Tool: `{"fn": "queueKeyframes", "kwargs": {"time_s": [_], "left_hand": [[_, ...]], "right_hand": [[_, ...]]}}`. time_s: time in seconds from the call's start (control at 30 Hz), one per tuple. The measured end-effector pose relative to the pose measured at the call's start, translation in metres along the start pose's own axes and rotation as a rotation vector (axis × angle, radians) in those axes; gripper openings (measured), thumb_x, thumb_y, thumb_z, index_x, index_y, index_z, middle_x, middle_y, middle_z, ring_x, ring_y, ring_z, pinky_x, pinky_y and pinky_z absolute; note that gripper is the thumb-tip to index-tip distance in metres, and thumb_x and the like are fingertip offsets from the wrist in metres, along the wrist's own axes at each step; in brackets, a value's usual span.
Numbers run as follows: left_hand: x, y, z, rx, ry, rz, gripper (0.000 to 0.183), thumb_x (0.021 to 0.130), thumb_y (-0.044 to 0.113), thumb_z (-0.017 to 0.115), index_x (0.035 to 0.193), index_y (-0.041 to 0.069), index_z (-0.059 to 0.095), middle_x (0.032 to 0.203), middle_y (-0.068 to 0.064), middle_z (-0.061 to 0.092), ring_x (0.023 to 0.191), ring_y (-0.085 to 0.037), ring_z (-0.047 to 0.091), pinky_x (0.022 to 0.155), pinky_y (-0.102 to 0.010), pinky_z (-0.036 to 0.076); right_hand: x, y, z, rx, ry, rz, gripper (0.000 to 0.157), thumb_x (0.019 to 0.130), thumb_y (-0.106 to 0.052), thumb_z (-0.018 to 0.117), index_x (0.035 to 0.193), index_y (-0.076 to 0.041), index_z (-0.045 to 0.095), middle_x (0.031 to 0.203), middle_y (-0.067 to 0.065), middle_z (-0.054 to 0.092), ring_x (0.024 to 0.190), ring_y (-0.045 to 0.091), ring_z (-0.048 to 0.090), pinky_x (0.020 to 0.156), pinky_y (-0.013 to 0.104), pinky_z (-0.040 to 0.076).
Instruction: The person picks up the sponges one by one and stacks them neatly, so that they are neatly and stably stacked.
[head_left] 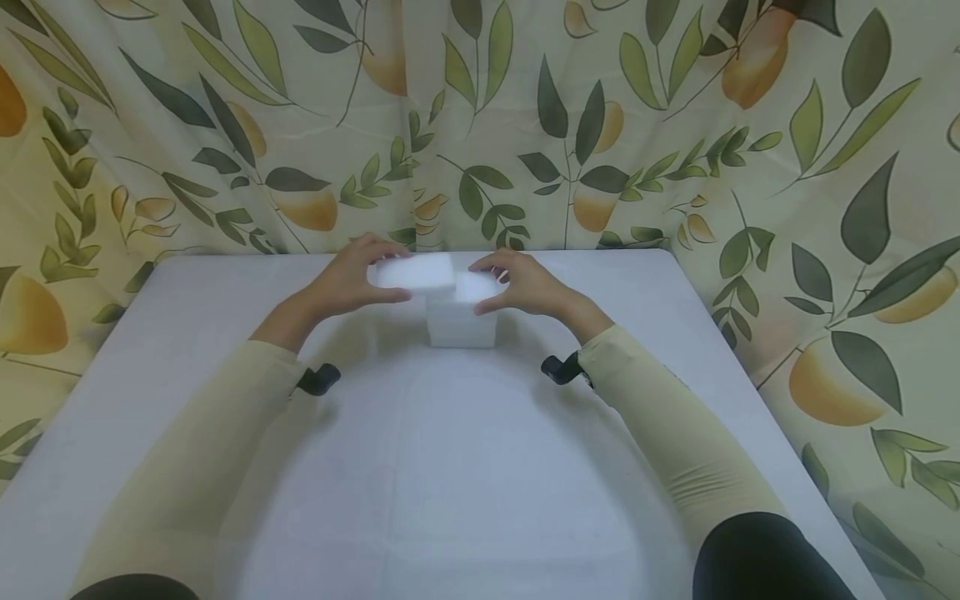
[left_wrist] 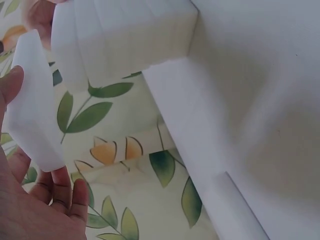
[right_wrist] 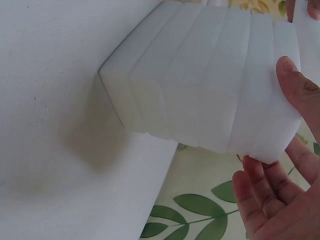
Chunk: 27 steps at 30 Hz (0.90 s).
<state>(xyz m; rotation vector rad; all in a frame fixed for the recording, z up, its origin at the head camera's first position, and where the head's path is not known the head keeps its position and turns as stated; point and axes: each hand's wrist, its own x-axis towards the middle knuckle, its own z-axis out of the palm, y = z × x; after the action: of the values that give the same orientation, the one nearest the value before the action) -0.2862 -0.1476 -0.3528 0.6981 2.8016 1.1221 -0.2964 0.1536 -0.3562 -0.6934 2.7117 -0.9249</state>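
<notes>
A stack of several white sponge-like blocks point(head_left: 461, 327) stands near the table's far edge. My left hand point(head_left: 345, 279) holds a single white block point(head_left: 416, 272) between thumb and fingers, up at the level of the stack's top and just left of it. In the left wrist view a gap shows between this held block point(left_wrist: 36, 105) and the stack point(left_wrist: 125, 42). With thumb and fingers on opposite sides, my right hand point(head_left: 532, 287) grips the stack's topmost block point(right_wrist: 282, 105). Layers lie flush below it in the right wrist view.
The table point(head_left: 465, 467) has a white cover, and its far edge point(head_left: 600, 252) runs close behind the stack. A leaf-patterned curtain point(head_left: 487, 125) hangs behind and along the sides. Dark wrist cameras point(head_left: 318, 380) sit at both cuffs.
</notes>
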Motion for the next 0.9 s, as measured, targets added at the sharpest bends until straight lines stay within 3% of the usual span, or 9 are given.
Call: {"fn": "queueKeyframes", "kwargs": {"time_s": [0.5, 0.9], "left_hand": [[0.010, 0.009, 0.010, 0.029, -0.039, 0.000, 0.066, 0.076, 0.040, 0.083, 0.134, 0.017, 0.060, 0.128, -0.007, 0.051, 0.118, -0.026, 0.047, 0.100, -0.050, 0.045], [0.017, 0.014, 0.016, 0.027, -0.049, 0.044, 0.064, 0.077, 0.040, 0.083, 0.133, 0.018, 0.061, 0.127, -0.007, 0.051, 0.117, -0.026, 0.048, 0.101, -0.049, 0.043]], "right_hand": [[-0.002, 0.000, 0.001, 0.014, 0.008, 0.021, 0.070, 0.072, -0.030, 0.088, 0.134, -0.014, 0.060, 0.124, 0.006, 0.057, 0.115, 0.025, 0.052, 0.098, 0.041, 0.048], [-0.003, -0.001, 0.002, -0.002, 0.018, 0.019, 0.073, 0.072, -0.031, 0.088, 0.135, -0.010, 0.057, 0.125, 0.008, 0.057, 0.116, 0.026, 0.053, 0.099, 0.041, 0.048]]}}
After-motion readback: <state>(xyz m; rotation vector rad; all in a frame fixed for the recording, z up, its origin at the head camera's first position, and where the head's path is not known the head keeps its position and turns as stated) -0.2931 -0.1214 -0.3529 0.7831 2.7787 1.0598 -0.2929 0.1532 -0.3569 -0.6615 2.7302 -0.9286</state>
